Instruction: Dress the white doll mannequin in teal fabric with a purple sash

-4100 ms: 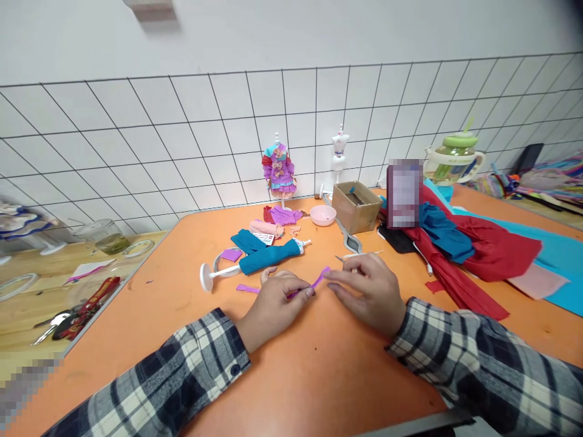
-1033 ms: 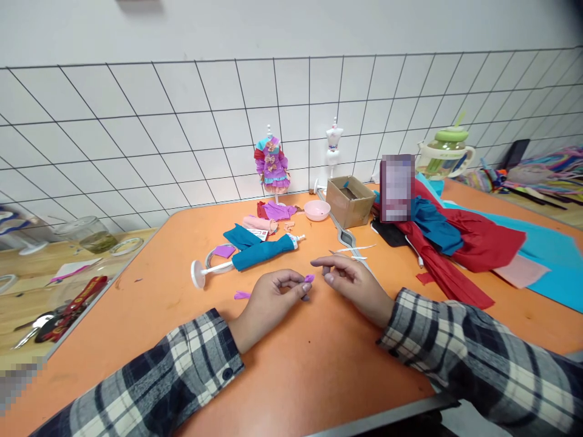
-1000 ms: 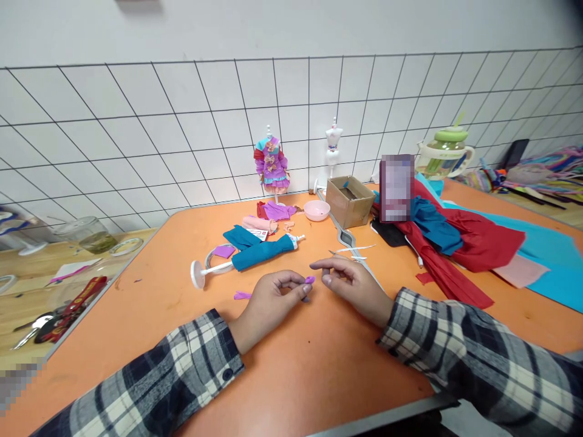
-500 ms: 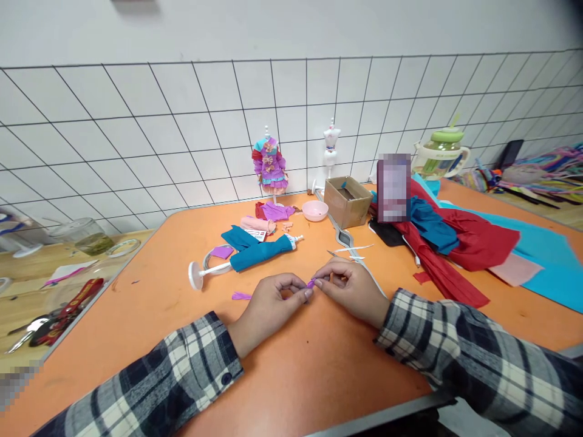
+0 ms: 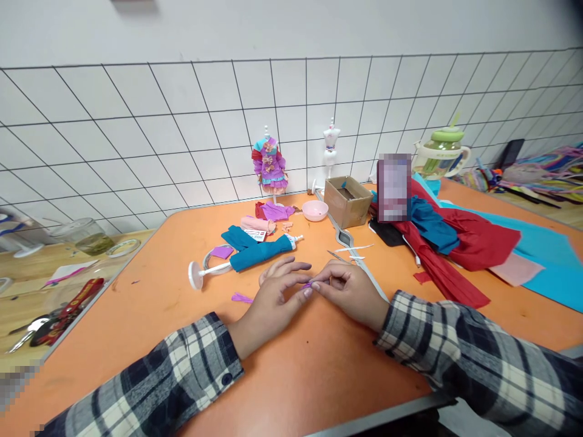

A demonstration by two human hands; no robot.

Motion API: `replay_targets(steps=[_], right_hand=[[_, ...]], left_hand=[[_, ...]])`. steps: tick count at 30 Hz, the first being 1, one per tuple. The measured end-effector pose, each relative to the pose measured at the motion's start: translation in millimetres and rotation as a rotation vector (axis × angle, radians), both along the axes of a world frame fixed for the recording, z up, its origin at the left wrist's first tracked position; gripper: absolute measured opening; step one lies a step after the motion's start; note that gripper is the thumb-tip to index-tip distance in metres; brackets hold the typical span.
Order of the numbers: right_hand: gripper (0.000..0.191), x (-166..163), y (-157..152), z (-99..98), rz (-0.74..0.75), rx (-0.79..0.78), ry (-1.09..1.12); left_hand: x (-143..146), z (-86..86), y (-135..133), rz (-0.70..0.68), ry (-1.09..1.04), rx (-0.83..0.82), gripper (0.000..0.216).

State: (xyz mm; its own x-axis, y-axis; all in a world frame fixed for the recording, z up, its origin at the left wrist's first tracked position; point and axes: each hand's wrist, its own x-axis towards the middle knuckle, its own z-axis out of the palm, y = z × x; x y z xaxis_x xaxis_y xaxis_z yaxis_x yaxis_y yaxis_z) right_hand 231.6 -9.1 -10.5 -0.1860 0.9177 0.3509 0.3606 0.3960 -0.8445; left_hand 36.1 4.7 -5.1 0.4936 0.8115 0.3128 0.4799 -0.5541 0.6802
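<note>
Between my fingertips is a small twisted piece of purple crepe paper (image 5: 308,284), mostly covered by the fingers. My left hand (image 5: 273,306) pinches it between thumb and index finger, its other fingers stretched out. My right hand (image 5: 353,293) grips the other side, fingers curled. A loose purple strip (image 5: 241,298) lies just left of my left hand. Beyond the hands, a mini dress form (image 5: 262,254) wrapped in teal paper lies on its side, its round white base (image 5: 195,275) to the left. Tweezers or a thin pointed tool (image 5: 336,256) lie behind my right hand.
At the back stand a dressed mini mannequin (image 5: 270,164), a bare white one (image 5: 331,142), a pink bowl (image 5: 314,211) and a cardboard box (image 5: 348,203). A phone (image 5: 394,188) stands upright beside red paper (image 5: 478,237). Keys (image 5: 34,331) lie on the left table.
The left hand's outer fingers have straightened and spread away from the purple piece, while its thumb and index finger stay on it. The right hand has barely moved.
</note>
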Motion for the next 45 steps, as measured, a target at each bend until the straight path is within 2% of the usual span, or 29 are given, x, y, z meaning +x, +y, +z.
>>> replay_targets(steps=[3,8,14,18,23,30,34,38,41,45], right_hand=[[0.017,-1,0,0.2,-0.011,-0.003,0.025],[0.014,-2,-1,2.7,-0.051,-0.012,0.008],[0.015,-2,1,0.8,-0.037,-0.136,0.035],[0.02,0,5,-1.1,-0.066,-0.197,0.053],[0.022,-2,2,-1.2,-0.08,-0.202,0.071],[0.026,-3,1,0.0,-0.074,-0.213,0.166],[0.033,15,12,10.9,-0.172,-0.185,0.274],[0.033,46,29,19.3,-0.355,-0.057,0.283],[0.03,65,40,17.1,-0.419,0.007,0.187],[0.029,73,46,13.4,-0.434,0.057,-0.042]], left_hand=[[1,-2.0,3,-0.011,-0.032,0.036,0.013],[2,1.9,3,-0.03,-0.026,0.102,0.014],[1,4.4,-2,-0.018,0.063,0.112,0.01],[-2,3.0,-4,0.076,0.089,0.074,0.044],[1,-0.2,-1,0.101,0.008,0.039,0.015],[3,4.7,1,0.076,-0.18,-0.033,0.012],[0,7.1,3,0.099,-0.225,-0.071,0.013],[-1,6.3,4,0.099,-0.209,-0.111,0.014],[0,5.9,2,0.092,-0.202,-0.12,0.015],[0,4.6,2,0.088,-0.169,-0.102,0.015]])
